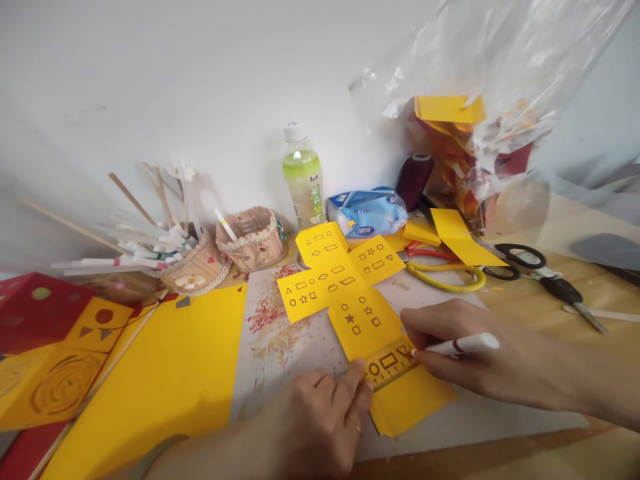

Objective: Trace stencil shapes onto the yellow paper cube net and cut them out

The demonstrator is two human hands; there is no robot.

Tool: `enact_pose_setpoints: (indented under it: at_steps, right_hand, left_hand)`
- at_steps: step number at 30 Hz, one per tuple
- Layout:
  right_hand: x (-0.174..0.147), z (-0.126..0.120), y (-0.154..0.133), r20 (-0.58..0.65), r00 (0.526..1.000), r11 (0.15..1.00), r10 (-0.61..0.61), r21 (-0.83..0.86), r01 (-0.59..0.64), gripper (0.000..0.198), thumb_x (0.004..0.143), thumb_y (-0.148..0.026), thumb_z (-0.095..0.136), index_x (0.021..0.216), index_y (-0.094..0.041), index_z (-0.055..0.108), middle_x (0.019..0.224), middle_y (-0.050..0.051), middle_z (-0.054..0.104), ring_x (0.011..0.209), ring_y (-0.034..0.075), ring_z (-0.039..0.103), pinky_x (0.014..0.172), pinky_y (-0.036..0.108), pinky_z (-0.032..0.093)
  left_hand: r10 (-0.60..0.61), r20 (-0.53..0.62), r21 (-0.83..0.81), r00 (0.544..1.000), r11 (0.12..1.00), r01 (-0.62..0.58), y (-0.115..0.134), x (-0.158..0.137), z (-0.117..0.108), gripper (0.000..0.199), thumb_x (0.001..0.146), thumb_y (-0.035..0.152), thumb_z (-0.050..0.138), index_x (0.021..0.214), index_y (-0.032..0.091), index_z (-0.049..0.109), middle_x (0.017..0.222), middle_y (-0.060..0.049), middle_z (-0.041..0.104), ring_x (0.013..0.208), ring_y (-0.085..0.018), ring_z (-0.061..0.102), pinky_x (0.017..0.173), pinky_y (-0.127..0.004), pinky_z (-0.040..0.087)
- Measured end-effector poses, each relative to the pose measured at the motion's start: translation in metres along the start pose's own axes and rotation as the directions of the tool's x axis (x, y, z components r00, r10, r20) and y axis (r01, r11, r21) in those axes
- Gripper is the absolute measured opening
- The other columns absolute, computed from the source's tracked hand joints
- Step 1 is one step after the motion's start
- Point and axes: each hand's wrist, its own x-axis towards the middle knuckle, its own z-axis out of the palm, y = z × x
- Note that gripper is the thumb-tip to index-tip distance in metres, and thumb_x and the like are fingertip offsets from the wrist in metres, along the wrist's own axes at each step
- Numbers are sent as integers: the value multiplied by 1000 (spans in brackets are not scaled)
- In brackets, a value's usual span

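A cross-shaped yellow card [357,327] lies on a grey board [270,353], its panels covered with small drawn stars, circles, triangles and other shapes. Across its lower panel sits a see-through stencil ruler [383,377] with cut-out shapes. My left hand [325,413] holds down the ruler's left end, fingertips pressed on it and fingers close together. In my right hand [465,340] is a white marker [477,344], pinched by thumb and fingers. The marker's tip touches the triangle cut-out near the ruler's right end.
At the left are a large yellow sheet [200,360], a red-and-yellow box [50,333] and two decorated baskets [195,267], one full of markers. Behind stand a bottle [304,177], tissues [370,213] and thread [415,177]. Scissors [555,280] and yellow-handled scissors [450,277] lie right.
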Motion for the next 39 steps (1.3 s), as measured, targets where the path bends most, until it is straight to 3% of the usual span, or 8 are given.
enact_pose_setpoints:
  at_steps: [7,15,23,35,39]
  right_hand:
    - [5,1,-2,-47,999,992,-2,-127,-4,18,80,-15,43,66,-22,35,62,-2,53,54,12,45,49,27,26]
    - [9,1,-7,-16,998,992,-54,-118,52,19,78,-11,44,66,-22,34,60,-4,50,53,10,43,50,26,28]
    - [10,-5,-7,-58,998,998,23,-51,-26,17,78,-15,44,65,-22,35,57,-5,44,51,10,40,47,25,27]
    - [12,-3,-5,6,1000,993,-6,-121,7,16,80,-15,44,67,-22,37,63,-2,50,56,12,46,51,26,30]
    - [7,-7,-3,-145,989,998,-38,-63,29,17,78,-18,45,64,-22,37,56,-5,44,49,10,40,46,23,29]
  left_hand:
    - [33,49,26,998,999,-34,0,-2,1,24,88,10,45,100,3,64,100,-24,69,53,-16,63,40,-25,46]
    - [15,54,13,998,1000,-16,1,-2,1,29,85,7,41,103,3,65,102,-24,68,54,-17,64,41,-26,47]
    - [0,19,-22,1000,1000,1,0,-2,-1,30,85,6,39,98,3,66,99,-22,69,52,-18,64,39,-26,47]
    - [-7,2,-31,1000,999,7,0,0,0,32,87,4,36,96,3,67,98,-21,70,49,-18,63,38,-27,48]
    - [-18,-15,-40,1000,999,18,0,-1,1,34,87,4,34,96,3,67,98,-21,70,50,-19,63,39,-27,49]
